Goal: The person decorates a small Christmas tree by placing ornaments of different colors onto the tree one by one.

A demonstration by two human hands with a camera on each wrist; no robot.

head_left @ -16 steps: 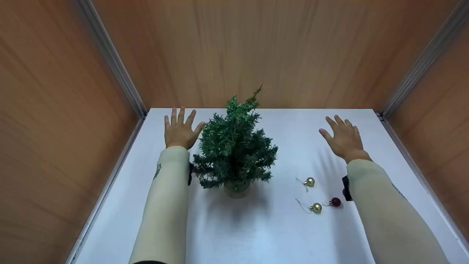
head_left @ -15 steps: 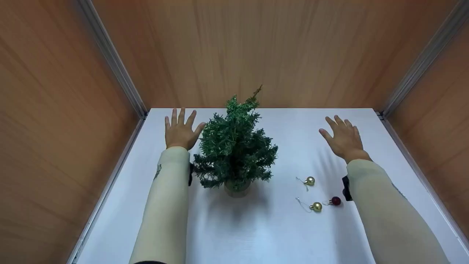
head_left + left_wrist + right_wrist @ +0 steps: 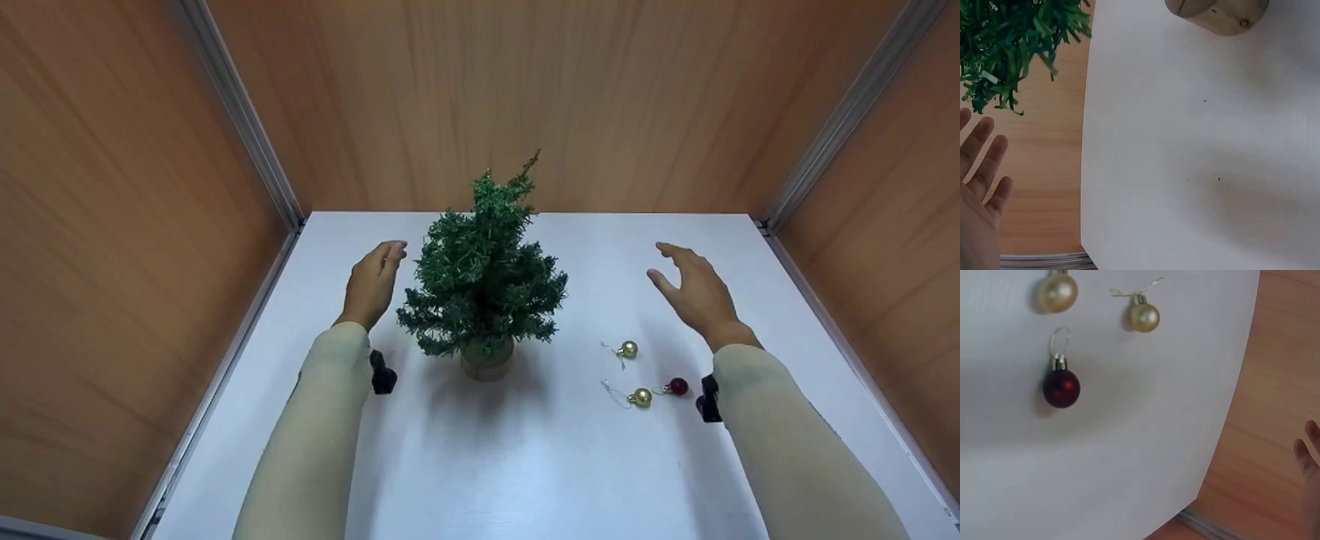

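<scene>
A small artificial Christmas tree (image 3: 487, 270) stands upright on a round wooden base (image 3: 487, 361). My left hand (image 3: 373, 283) is held just left of the tree, apart from it, its fingers relaxed and holding nothing; the left wrist view shows the fingers (image 3: 985, 163) near the green branches (image 3: 1010, 39). To the right, my right hand (image 3: 694, 292) hovers with thumb and fingers spread apart, nothing in it. Below and left of it lie two gold ball ornaments (image 3: 628, 349) and one dark red ball ornament (image 3: 677, 386), each with a thin string loop.
Everything stands on a white table (image 3: 480, 465). A wooden panel (image 3: 600, 105) rises behind it, with further wooden panels at left (image 3: 135, 247) and right (image 3: 885, 247). Metal strips run along the corners. A black wrist device (image 3: 382, 373) shows beneath the left sleeve.
My left hand has turned from spread and palm down to side-on, its fingers closer together. My right hand has turned slightly too. The head view has shifted a little, so the tree appears higher.
</scene>
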